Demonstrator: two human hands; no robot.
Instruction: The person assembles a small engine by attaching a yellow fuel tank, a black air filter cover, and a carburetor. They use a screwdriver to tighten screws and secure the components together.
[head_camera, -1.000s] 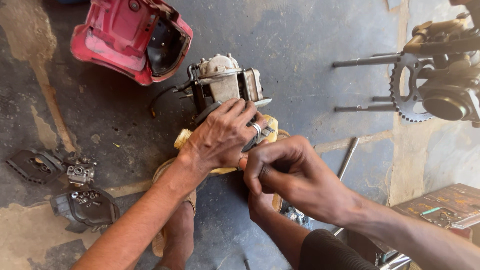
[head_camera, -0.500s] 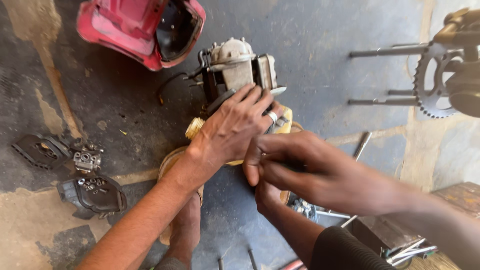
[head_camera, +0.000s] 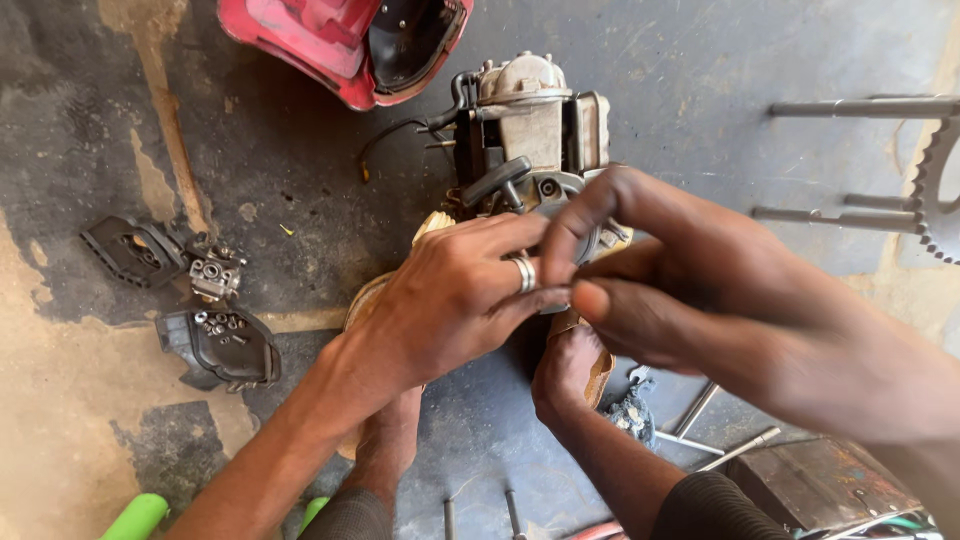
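Note:
A small grey engine (head_camera: 525, 120) with black hoses lies on the dark concrete floor just beyond my hands. My left hand (head_camera: 455, 295), with a ring on one finger, presses down on the engine's near end, its fingers spread over a dark round part. My right hand (head_camera: 655, 270) meets it from the right, fingertips pinched together against the left fingers. What the right fingers pinch is hidden. My feet in tan sandals (head_camera: 585, 365) sit under the hands.
A red plastic engine cover (head_camera: 345, 50) lies at the top. Black covers (head_camera: 225, 345), a small carburettor (head_camera: 215, 275) and loose screws sit at the left. A toothed sprocket (head_camera: 935, 190) on metal rods is at the right edge. Rods and a wooden block (head_camera: 820, 485) lie at lower right.
The view has come closer and the engine sits higher in it. My right hand has moved up and over to meet the left hand's fingers on the engine.

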